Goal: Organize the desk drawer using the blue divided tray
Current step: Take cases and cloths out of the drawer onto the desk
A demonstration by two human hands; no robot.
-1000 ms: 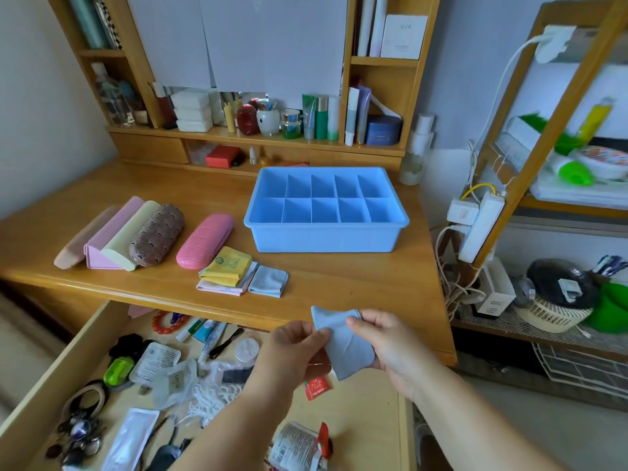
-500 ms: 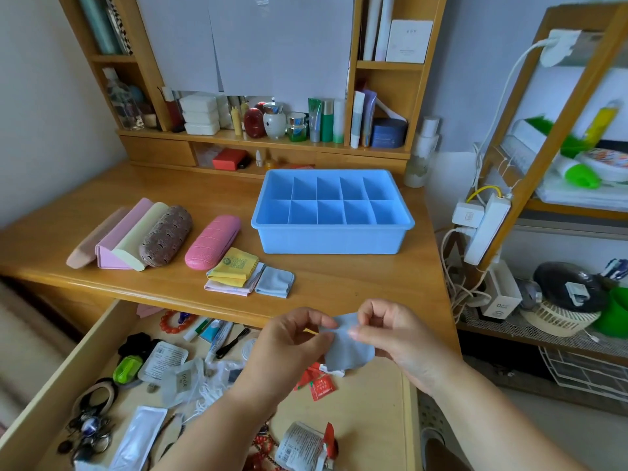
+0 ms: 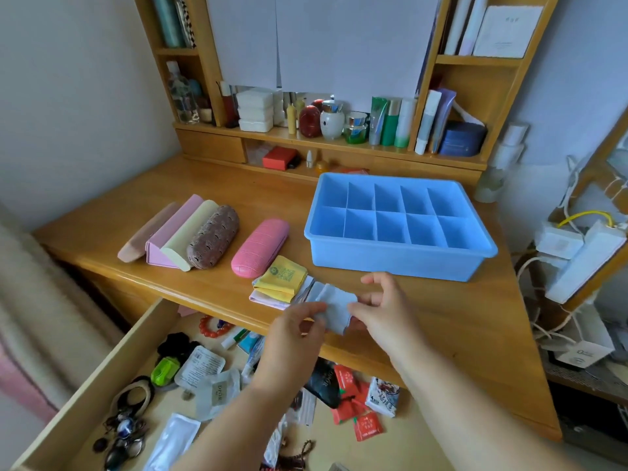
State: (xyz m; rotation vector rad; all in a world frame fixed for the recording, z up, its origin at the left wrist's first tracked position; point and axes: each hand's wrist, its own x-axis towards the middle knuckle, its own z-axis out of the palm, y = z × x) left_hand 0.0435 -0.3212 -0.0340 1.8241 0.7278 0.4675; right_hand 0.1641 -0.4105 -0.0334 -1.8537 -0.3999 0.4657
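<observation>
A person's left hand and right hand each pinch an end of a small grey-blue cloth, holding it stretched between them over the front edge of the desk. The cloth's long axis runs roughly left to right, one lower corner hanging down toward the open drawer. It sits just right of a stack of folded cloths, the top one yellow, and partly hides whatever lies beneath it there.

Behind the hands, the blue tray rests on the desk with its long side running left to right, angled slightly away toward the right. Its ten compartments, in two rows of five, hold nothing that can be seen.

To the left, five glasses cases lie side by side, their long axes pointing away from the camera and tilted to the right; the pink case is nearest the cloths.

The drawer below holds a jumble: red packets, a red bead bracelet, a green item, sachets and hair ties.
</observation>
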